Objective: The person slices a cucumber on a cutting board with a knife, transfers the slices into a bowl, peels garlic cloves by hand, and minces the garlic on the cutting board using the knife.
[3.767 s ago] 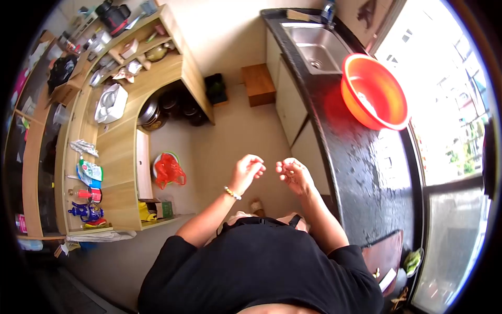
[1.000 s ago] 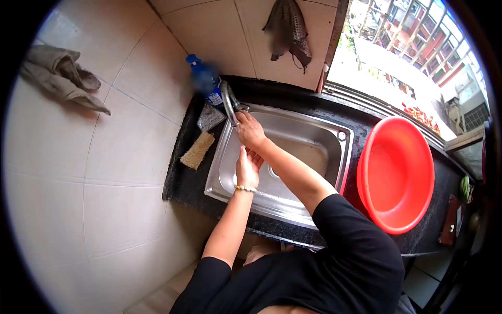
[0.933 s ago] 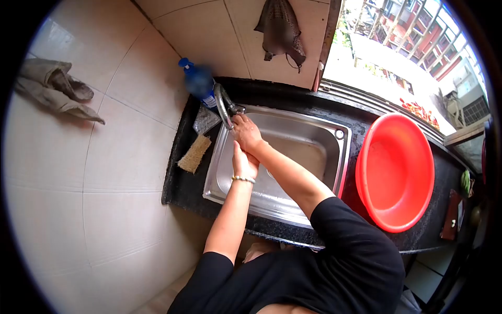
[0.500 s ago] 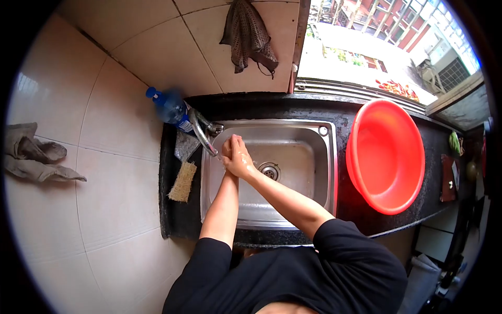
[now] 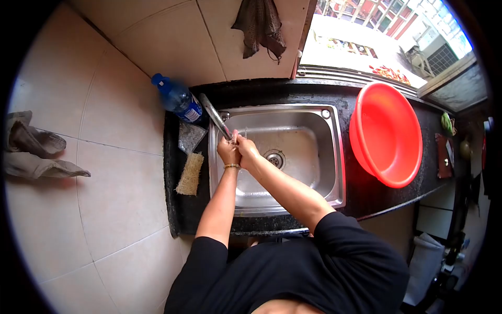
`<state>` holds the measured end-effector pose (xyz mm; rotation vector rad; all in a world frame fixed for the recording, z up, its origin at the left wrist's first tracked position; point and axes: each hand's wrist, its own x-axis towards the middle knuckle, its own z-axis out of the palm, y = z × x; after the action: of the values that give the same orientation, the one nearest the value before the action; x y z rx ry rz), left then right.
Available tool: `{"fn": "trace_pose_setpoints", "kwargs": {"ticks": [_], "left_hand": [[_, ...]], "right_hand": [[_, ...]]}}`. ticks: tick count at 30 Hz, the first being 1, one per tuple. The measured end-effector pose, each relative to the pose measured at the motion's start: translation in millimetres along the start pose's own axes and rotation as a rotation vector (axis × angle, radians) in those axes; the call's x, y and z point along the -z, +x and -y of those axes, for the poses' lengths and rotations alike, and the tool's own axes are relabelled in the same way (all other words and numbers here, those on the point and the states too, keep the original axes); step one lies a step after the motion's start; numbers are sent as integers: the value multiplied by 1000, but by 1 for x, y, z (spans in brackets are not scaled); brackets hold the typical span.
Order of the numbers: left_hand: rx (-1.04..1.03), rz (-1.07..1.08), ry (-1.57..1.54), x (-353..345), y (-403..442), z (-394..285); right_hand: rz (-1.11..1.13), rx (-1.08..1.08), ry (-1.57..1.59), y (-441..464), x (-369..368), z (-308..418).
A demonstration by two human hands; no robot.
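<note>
My left hand (image 5: 228, 152), with a beaded bracelet at its wrist, is under the end of the curved metal faucet (image 5: 214, 114). My right hand (image 5: 247, 149) presses against it from the right, its fingers closed around the left hand's fingers. Both look wet. The left fingers are mostly hidden by the faucet and the right hand. Below them is the stainless steel sink (image 5: 306, 201), with its round drain (image 5: 274, 158) just right of my hands. I see no object between them.
Left of the sink are a blue-capped plastic bottle (image 5: 180, 102) and a loofah sponge (image 5: 190, 174). A red basin (image 5: 389, 138) stands on the black counter to the right. Cloths hang on the tiled walls, including a dark mesh one (image 5: 260, 29). A window (image 5: 376, 49) is behind.
My hands have gone from lying palm to palm, fingers extended, to a tighter clasp nearer the faucet's end. The left wrist's bracelet now shows. The whole view has shifted slightly.
</note>
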<state>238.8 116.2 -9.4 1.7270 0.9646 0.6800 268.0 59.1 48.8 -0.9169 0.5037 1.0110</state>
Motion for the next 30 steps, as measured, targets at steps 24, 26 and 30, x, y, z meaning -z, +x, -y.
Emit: {"fn": "trace_pose_setpoints", "kwargs": {"ticks": [24, 26, 30], "left_hand": [[-417, 620, 46, 6, -103, -54], [-548, 549, -57, 2, -135, -97], [-797, 687, -49, -20, -198, -113]], "right_hand": [[141, 77, 91, -11, 146, 73], [118, 14, 227, -11, 149, 78], [141, -28, 454, -36, 175, 70]]}}
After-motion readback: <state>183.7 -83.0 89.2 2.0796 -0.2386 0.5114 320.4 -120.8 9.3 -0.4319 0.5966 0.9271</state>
